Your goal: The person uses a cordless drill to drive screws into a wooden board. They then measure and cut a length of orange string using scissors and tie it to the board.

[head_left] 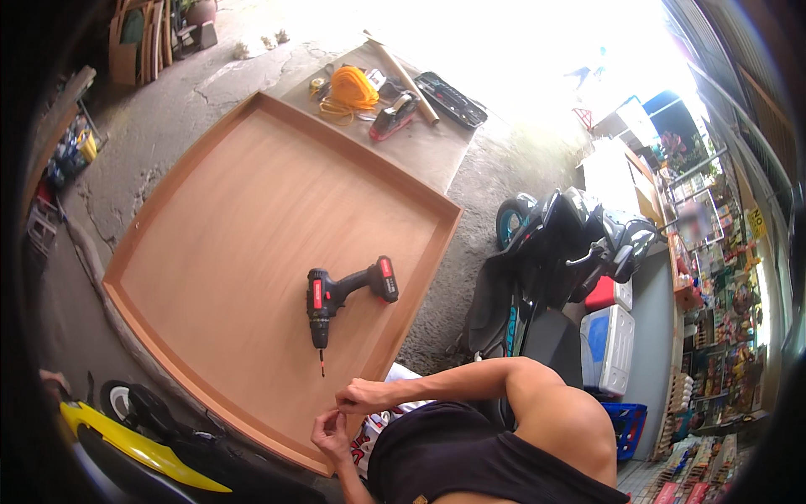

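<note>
One drill [319, 294] lay in one wooden tray [227, 227]; over the tray's near corner, left hand [330, 433] and right hand [363, 396] came together, fingers narrowed, anything held too small to tell.

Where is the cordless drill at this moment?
In the head view, the drill lies in the wooden tray, right of its middle, beyond the right hand.

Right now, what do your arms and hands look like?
The left hand and right hand wear no gloves. The right arm and left forearm have no sleeves. No watch shows. The top is dark.
</note>
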Available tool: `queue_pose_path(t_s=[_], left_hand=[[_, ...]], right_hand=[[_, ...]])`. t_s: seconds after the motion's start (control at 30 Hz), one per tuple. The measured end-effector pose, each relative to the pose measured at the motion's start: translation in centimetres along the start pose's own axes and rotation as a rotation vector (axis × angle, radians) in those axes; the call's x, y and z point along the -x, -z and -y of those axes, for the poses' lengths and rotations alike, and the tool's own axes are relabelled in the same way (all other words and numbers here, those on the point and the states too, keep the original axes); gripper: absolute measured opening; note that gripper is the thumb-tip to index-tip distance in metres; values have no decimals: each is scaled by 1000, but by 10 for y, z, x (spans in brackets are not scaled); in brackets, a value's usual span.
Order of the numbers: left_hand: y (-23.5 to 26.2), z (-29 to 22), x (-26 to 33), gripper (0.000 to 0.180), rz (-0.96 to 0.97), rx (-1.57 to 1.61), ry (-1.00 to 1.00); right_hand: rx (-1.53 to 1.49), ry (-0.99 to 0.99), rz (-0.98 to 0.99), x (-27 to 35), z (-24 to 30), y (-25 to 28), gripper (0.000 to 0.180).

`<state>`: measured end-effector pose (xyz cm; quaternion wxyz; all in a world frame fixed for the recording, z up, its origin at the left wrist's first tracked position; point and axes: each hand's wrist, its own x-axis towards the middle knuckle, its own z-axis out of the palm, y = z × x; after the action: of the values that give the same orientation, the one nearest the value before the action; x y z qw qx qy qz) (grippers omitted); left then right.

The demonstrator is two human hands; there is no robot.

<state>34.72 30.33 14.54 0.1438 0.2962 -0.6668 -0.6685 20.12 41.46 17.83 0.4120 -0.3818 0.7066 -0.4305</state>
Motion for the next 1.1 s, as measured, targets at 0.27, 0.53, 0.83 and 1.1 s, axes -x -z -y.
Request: queue_pose_path(t_s=[0.27, 0.53, 0.83, 1.1], left_hand=[[12, 22, 17, 13, -99, 119, 106], [11, 9, 20, 12, -180, 652, 561], [-7, 12, -14, 14, -39, 924, 770], [0, 18, -28, 12, -40, 927, 909]], right_hand=[[-339, -300, 149, -15, -18, -28, 23], [-213, -333, 379, -31, -10, -18, 15], [47, 390, 431, -75, -43, 24, 19], [271, 722, 416, -92, -71, 36, 28]])
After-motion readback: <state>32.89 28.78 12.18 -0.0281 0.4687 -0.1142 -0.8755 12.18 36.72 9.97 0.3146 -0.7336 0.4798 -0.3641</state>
